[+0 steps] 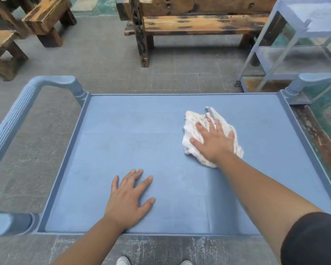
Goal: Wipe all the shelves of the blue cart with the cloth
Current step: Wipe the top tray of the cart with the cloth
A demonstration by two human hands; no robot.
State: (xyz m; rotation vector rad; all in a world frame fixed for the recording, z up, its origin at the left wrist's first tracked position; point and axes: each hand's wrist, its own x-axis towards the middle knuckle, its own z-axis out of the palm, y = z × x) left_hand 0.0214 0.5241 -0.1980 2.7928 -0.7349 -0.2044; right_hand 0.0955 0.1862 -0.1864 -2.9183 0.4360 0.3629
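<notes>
A view looking down from head height at the top shelf (134, 142) of a blue cart (13, 119), with a person's two bare arms reaching out over it.

The right hand (213, 141) lies flat with fingers spread, palm pressing down on a crumpled white cloth (194, 121). The cloth bunches out from under the hand on all sides, most of it beyond the fingertips and to the thumb side. Hand and cloth sit toward the far right part of the shelf, apart from its raised rim.

The left hand (129, 197) rests flat and empty on the bare shelf surface, fingers spread, nearer the person than the right hand and well to its left. It appears to steady the cart.

Past the fingertips of both hands, across grey paving, stands a weathered wooden bench (195, 25). Beyond the right hand, off the cart's far corner, is a second pale blue shelving unit (294, 44).

As for progress, wiping looks to be under way on the top shelf only. Faint dull patches show across the surface around the left hand, so that area probably remains to be done. Any lower shelves of the cart are hidden beneath the top one; their condition cannot be told, and they likely remain to be wiped.
</notes>
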